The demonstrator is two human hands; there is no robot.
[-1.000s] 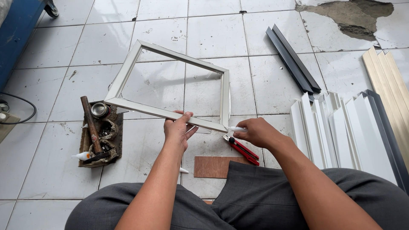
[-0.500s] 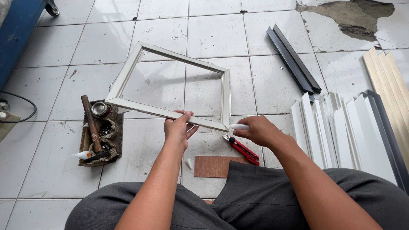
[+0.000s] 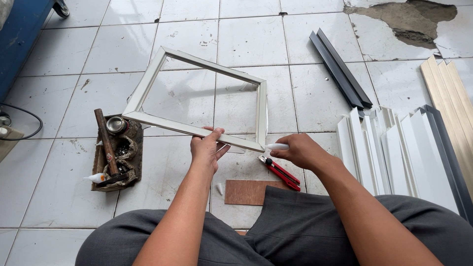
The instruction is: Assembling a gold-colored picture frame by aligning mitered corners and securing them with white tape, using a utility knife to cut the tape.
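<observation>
Frame [image 3: 197,98] rail pinched by left hand [image 3: 207,150]; right hand [image 3: 300,151] closed on white tube [image 3: 277,147] at corner; best steadied, squeezed gently.

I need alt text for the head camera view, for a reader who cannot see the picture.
Seen from above, a seated person's left hand grips the near rail of a white rectangular frame on a tiled floor, while the right hand holds a small white tube at its corner. Red-handled pliers lie below, white profile strips to the right.
</observation>
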